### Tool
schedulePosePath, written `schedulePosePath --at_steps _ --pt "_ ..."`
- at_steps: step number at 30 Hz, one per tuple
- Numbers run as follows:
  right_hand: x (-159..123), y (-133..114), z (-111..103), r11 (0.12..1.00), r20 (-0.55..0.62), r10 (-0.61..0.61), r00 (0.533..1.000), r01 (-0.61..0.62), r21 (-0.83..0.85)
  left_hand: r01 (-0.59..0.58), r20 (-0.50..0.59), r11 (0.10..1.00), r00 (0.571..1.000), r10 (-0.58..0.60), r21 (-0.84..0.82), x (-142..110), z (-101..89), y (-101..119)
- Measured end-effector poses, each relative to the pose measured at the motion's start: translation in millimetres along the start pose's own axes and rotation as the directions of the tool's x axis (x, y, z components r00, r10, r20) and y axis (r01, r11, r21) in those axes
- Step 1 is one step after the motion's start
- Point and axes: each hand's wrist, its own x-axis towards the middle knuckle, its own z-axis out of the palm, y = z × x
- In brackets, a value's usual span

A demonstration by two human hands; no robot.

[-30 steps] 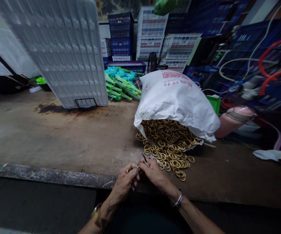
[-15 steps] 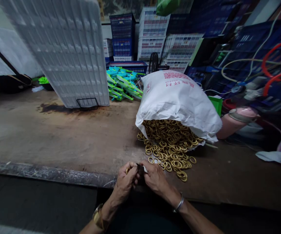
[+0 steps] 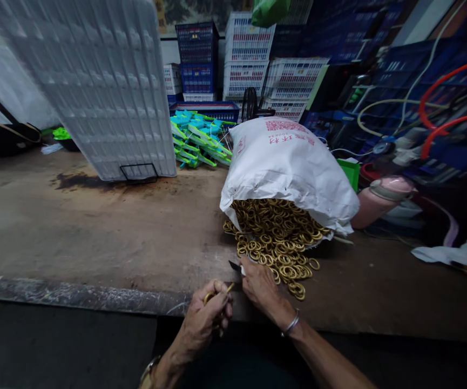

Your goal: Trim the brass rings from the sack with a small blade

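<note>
Wears gold-and-silver-toned wristband (image 3: pixel 148 377) on left wrist (image 3: pixel 165 361), cropped at lower edge | wears slim, rounded, silver-toned bracelet (image 3: pixel 291 324) on right wrist (image 3: pixel 283 314) | exposes bare forearms (image 3: pixel 323 348), bare left hand (image 3: pixel 210 310), bare right hand (image 3: pixel 261 283) | shows dark, heavily shadowed clothing (image 3: pixel 233 363) between forearms, too dim for further detail.

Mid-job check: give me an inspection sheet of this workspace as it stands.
Surface: brown table, dark stain by the upright ribbed panel.
Job's things: gold rings spilling from white sack.
Clutter: blue-and-green parts piled behind; pink bottle right of the sack.
Hands: left hand holds at least one ring; right hand holds a dark blade.
Cables: orange hoses at far right.
Surroundings: stacked white crates and blue crates.
</note>
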Motion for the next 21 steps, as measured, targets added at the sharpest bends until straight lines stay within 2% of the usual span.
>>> schedulePosePath --at_steps 4,6,12,18,21 --pt "10.4 5.5 -3.0 0.997 -0.13 0.002 0.992 -0.011 -0.071 0.039 0.013 0.971 0.999 -0.037 -0.235 3.2 0.1 -1.7" --pt "16.3 8.1 -0.5 0.991 -0.153 0.013 0.988 -0.033 -0.127 0.061 0.008 0.956 0.998 -0.061 -0.288 5.5 -1.7 -2.7" --pt "26.1 12.9 6.4 0.972 -0.117 0.062 0.991 -0.086 -0.217 0.077 -0.022 0.953 0.996 -0.087 -0.294 6.6 -6.7 -2.5" --pt "27.1 14.6 1.0 0.982 -0.108 0.092 0.99 -0.108 -0.157 0.105 0.033 0.947 0.995 -0.099 -0.305 10.3 -8.2 -2.6" --pt "24.9 17.0 1.1 0.992 -0.112 0.068 0.991 -0.079 -0.099 0.145 0.053 0.923 0.989 -0.135 -0.357 11.7 -9.4 -3.5"
